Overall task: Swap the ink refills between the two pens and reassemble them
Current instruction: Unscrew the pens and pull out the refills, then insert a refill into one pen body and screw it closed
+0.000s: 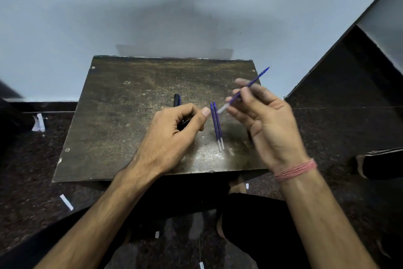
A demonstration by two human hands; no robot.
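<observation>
left hand (174, 129): fist closed round black plastic pen barrel (177, 100)
right hand (265, 116): pinching slim blue ink refill (250, 84), tip toward 1 o'clock
step: likely refill insertion
next: align refill's clear end with barrel mouth

Scuffed board (122, 116), two refills (217, 126)

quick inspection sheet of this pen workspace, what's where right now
surface: dark, scratched board, set near a pale wall.
job's things: two blue refills lie side by side on the board; a third refill is raised, tip pointing away; a dark pen body pokes out of the left fist.
clutter: paper scraps on the floor.
grippers: left hand closed on the pen body; right hand pinches the third refill.
cables: nothing seen.
surroundings: speckled dark floor, pink wrist thread.
</observation>
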